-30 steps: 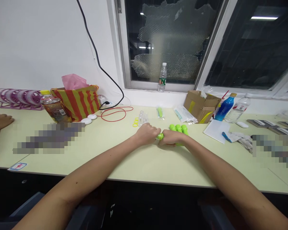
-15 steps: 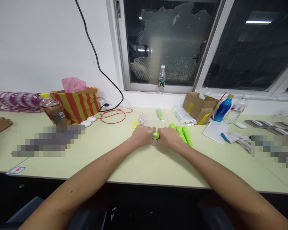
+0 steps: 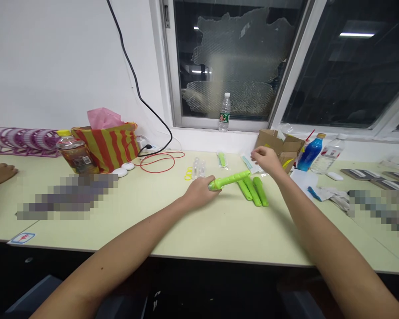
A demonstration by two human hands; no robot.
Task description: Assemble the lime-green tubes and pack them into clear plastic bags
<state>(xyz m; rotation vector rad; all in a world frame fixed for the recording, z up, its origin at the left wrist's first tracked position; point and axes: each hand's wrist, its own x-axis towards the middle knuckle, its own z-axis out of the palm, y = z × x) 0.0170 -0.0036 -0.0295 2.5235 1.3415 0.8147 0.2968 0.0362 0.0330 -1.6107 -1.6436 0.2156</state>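
My left hand [image 3: 201, 193] is closed around one end of a green tube [image 3: 232, 178], which points up and to the right over the table. Off to the right, my right hand [image 3: 265, 158] is raised near the cardboard box, its fingers curled together; whether anything small is between them is hidden. Three more green tubes [image 3: 260, 192] lie side by side below and right of the held one. Behind my left hand are small clear plastic pieces [image 3: 198, 168] and yellow rings [image 3: 188, 173]. A green item in a clear packet [image 3: 222, 159] lies farther back.
At the left stand a striped bag [image 3: 111, 148] and a yellow-capped bottle [image 3: 76, 153]; another person's hand [image 3: 1, 172] rests at the edge. A cardboard box [image 3: 279, 144], blue bottle [image 3: 310, 153] and glove [image 3: 334, 197] are right. A red cable [image 3: 158, 170] lies at the back.
My right hand has let go of the green tube and moved up and right. The tube, formerly mostly covered by both hands, now shows at length in my left hand.
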